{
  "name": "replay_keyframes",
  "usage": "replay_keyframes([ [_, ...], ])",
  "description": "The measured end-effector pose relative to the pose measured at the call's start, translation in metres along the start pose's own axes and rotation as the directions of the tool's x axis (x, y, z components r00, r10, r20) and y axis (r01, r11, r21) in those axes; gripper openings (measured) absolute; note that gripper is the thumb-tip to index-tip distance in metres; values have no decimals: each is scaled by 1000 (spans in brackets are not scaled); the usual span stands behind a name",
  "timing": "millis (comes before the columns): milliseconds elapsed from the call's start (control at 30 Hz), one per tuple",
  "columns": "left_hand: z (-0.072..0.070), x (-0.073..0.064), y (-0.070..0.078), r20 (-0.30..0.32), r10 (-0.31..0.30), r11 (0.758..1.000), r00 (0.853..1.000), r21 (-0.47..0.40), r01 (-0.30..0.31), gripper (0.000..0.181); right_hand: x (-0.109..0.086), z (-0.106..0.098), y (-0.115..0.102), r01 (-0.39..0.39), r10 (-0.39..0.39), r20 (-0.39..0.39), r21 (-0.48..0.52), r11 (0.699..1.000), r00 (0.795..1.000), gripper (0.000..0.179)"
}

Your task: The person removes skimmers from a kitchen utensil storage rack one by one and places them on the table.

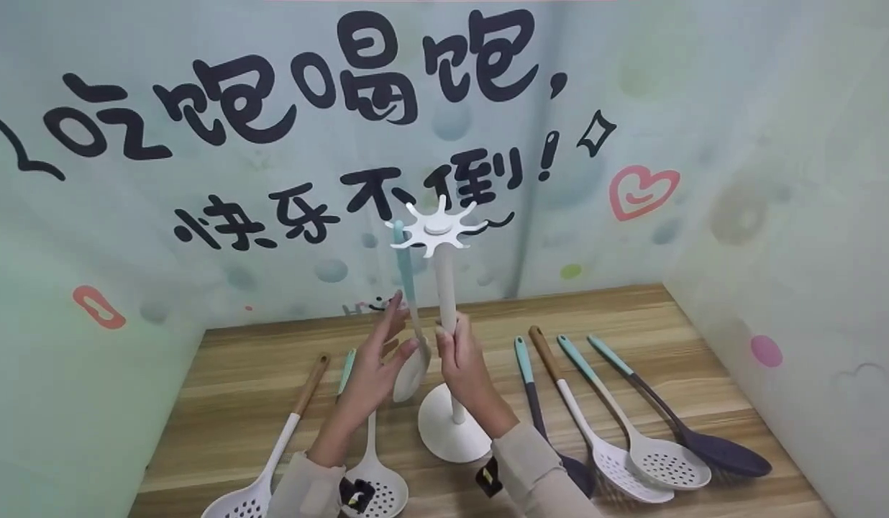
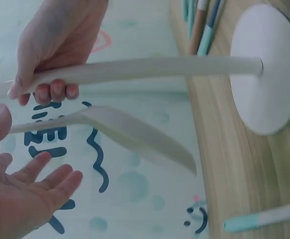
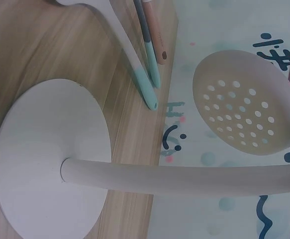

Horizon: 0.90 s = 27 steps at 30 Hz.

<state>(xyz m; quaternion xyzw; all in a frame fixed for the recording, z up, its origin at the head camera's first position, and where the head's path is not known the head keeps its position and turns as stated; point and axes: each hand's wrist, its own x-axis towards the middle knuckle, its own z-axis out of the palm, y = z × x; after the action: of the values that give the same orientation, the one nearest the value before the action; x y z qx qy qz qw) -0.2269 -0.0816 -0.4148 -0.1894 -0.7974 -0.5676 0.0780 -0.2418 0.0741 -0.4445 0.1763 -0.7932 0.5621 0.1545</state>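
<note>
A white utensil stand with a round base, a pole and a star-shaped hook top stands upright on the table. My right hand grips the pole around its middle, fingers curled round it. From the stand's left side hangs a skimmer with a teal handle, its pale perforated bowl pointing down. Just left of the skimmer, my left hand has its fingers spread and extended; in the left wrist view its thumb is right by the skimmer's stem.
Right of the stand lie a dark teal-handled utensil, a white slotted turner, a beige skimmer and a dark spoon. Left of it lie a brown-handled skimmer and a white skimmer. Printed walls enclose the table.
</note>
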Motion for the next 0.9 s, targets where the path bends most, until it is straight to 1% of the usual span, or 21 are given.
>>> replay_keyframes([
  [100,5,2,0,-16,-5,995,1000,-105,4,61,0,0,0,18,-18,-13,9,1000,1000,17],
  [200,10,4,1,-17,-37,980,999,-197,32,57,-1,1,0,42,-42,-28,12,999,999,19],
  [333,15,5,3,-37,-76,960,996,-274,63,53,-1,1,1,34,-33,-22,23,999,999,24],
  [467,18,6,4,-66,-109,949,992,-302,84,49,-1,0,1,34,-34,-19,21,999,999,26],
  [567,19,6,5,-80,-125,944,989,-317,94,45,-1,1,1,53,-53,-28,16,998,998,24],
  [767,21,7,4,-91,-102,932,991,-357,64,38,-1,1,1,70,-69,-30,21,997,997,25],
  [900,23,8,4,-100,-114,930,988,-360,71,35,-2,1,0,49,-48,-15,33,998,999,27],
])
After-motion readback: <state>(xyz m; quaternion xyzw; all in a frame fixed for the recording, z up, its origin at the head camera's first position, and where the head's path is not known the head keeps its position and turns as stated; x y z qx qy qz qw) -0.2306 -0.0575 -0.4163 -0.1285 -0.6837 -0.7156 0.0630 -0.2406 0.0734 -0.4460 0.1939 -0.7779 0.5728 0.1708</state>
